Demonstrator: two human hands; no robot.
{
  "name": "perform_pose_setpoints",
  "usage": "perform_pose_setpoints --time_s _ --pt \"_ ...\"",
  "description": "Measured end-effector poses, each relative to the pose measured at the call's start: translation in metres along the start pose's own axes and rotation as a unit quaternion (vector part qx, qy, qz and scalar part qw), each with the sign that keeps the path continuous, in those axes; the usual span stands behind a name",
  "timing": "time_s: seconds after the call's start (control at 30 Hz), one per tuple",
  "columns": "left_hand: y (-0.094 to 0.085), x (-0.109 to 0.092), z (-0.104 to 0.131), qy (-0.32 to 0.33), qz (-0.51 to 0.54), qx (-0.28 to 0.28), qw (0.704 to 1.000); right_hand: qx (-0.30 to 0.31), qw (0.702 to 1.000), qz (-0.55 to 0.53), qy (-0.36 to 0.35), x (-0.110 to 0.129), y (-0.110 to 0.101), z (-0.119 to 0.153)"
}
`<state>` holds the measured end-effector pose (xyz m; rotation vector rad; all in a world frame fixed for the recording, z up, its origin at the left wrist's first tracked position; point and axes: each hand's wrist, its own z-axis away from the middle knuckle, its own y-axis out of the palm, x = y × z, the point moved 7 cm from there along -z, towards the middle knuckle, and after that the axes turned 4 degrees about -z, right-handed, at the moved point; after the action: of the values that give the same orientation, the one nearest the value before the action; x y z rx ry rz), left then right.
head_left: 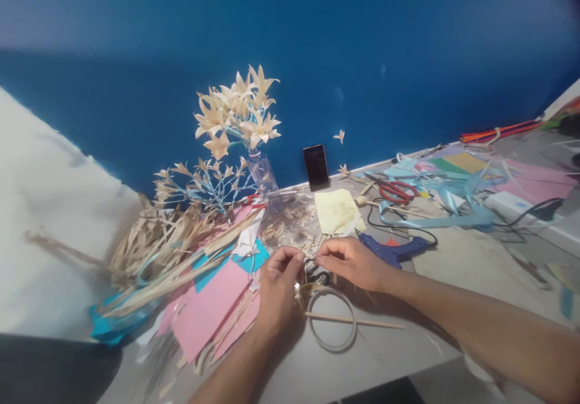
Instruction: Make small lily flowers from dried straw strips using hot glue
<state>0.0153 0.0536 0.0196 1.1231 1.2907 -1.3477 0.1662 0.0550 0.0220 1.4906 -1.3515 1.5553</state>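
Note:
My left hand (281, 277) is closed in a pinch, fingertips together near the middle of the table. Just right of it, my right hand (347, 259) also pinches, and the two sets of fingertips almost meet. What lies between them is too small to make out. Below the hands is a round grey ring (333, 349) with a thin wooden stick (378, 323) across it. A blue glue gun (394, 250) lies behind my right forearm. Pale scraps (290, 223) are scattered beyond my fingers, beside a yellow paper (336, 211).
Pale flowers (238, 111) stand in a clear bottle (263, 177) at the back, near a phone (316, 167). Dried husks (154, 241) and pink paper (211, 310) lie left. Red scissors (397, 192), blue ribbon (444, 218) and a white power strip (521, 208) lie right.

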Motion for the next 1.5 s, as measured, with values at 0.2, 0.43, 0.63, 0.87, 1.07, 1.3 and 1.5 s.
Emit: perform_pose_setpoints --time_s 0.2,0.43,0.63,0.87,1.07,1.3,1.5 --pt "-0.002 -0.003 0.000 0.009 -0.003 -0.022 1.000 -0.018 1.000 -0.002 0.014 0.002 -0.003 0.000" --pt "-0.006 -0.002 -0.002 0.014 -0.006 -0.016 1.000 -0.006 0.998 -0.045 0.043 0.001 -0.004 0.000" --pt "-0.006 -0.005 0.001 0.021 0.006 -0.033 0.999 -0.060 0.993 -0.099 0.017 0.002 -0.022 -0.003" --pt "-0.005 0.000 -0.003 0.014 0.024 -0.027 0.999 -0.007 0.997 -0.005 0.071 0.001 -0.008 -0.001" --pt "-0.013 -0.020 0.003 0.207 -0.130 -0.043 0.969 -0.001 0.998 -0.002 0.062 -0.003 -0.008 -0.003" --pt "0.014 -0.016 0.012 0.341 -0.294 0.077 0.889 0.013 0.999 0.005 0.048 -0.005 -0.006 -0.003" --pt "0.014 -0.016 0.011 0.349 -0.298 0.072 0.886 0.023 0.997 0.021 0.065 -0.006 -0.005 -0.004"
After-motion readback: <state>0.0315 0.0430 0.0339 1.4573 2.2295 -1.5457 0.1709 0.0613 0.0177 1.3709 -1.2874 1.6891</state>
